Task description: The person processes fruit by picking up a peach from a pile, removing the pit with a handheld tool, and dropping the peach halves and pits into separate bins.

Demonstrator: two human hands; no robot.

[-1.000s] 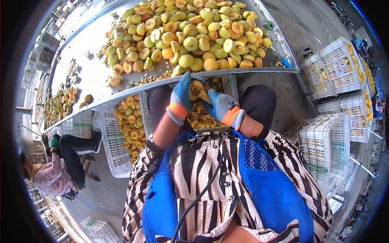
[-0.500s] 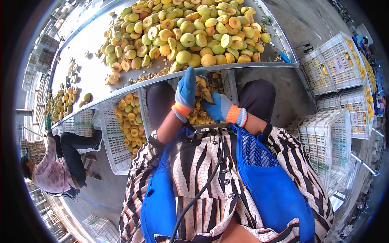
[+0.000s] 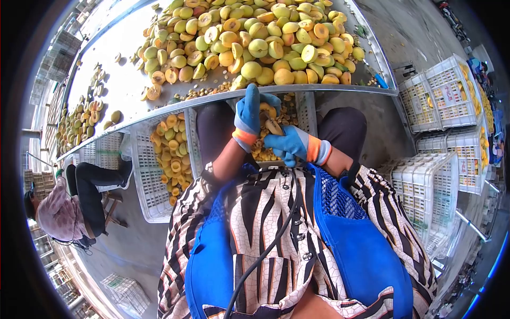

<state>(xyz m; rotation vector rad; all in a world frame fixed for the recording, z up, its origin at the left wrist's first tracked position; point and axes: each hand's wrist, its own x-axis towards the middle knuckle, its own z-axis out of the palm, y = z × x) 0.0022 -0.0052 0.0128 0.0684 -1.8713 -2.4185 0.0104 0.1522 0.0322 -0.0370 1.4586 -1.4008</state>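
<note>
My left hand [image 3: 248,116], in a blue glove with an orange cuff, is closed round an orange fruit half [image 3: 268,110] just below the table edge. Close by on the right, my right hand [image 3: 291,144], gloved alike, has its fingers curled at a brownish elongated piece [image 3: 273,126]; whether this is fruit or a tool is unclear. Under both hands, between my knees, a crate holds cut fruit [image 3: 265,154]. Beyond the metal table edge [image 3: 313,87] lies a large heap of green and orange fruit [image 3: 258,48], many of them halved.
To the left stands a white crate [image 3: 151,196] of fruit halves. A co-worker [image 3: 61,210] sits at the far left. Stacked white crates [image 3: 441,95] stand at the right, with more crates [image 3: 425,181] below. A blue-handled object [image 3: 381,81] lies at the table's right corner.
The view has shifted slightly. My right hand's fingers are more curled, and the fruit in my left hand shows more of its orange side. The co-worker's arm has come down.
</note>
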